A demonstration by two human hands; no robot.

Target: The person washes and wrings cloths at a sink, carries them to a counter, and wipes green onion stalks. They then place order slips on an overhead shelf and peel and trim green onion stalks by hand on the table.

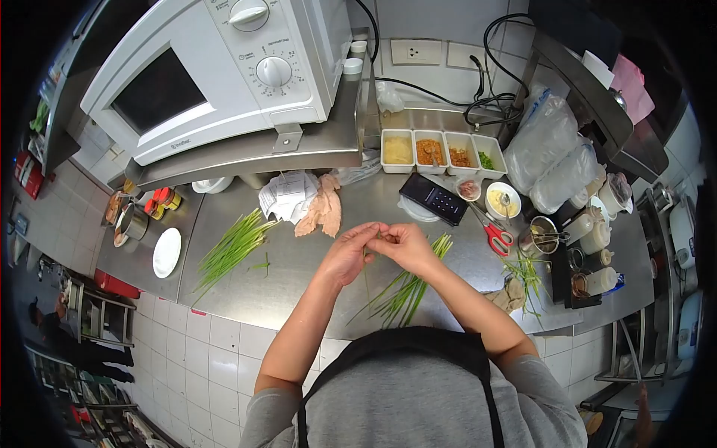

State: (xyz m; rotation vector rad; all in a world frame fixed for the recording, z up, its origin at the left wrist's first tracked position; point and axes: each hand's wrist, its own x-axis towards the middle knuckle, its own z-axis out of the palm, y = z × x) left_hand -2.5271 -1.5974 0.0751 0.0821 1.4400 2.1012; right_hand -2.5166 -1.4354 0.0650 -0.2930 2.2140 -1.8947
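My left hand (348, 251) and my right hand (407, 248) meet over the steel counter, fingertips pinched together. Between them is a thin green onion stalk, mostly hidden by the fingers; only a faint strand shows below. Under my right forearm lies a bunch of green onions (403, 297) with pale ends pointing away from me. A larger bunch of green onions (236, 246) rests to the left, with a few short trimmings (261, 265) beside it. Loose green scraps (525, 280) lie at the right, by a crumpled beige cloth (509, 296).
Beyond my hands are crumpled papers (288, 196), a peach cloth (321, 207), a phone (434, 198) and white tubs (397, 151) of ingredients. Red-handled scissors (499, 237), a small bowl (503, 201) and bottles (595, 237) stand right. A white plate (166, 252) sits left, below a microwave (216, 75).
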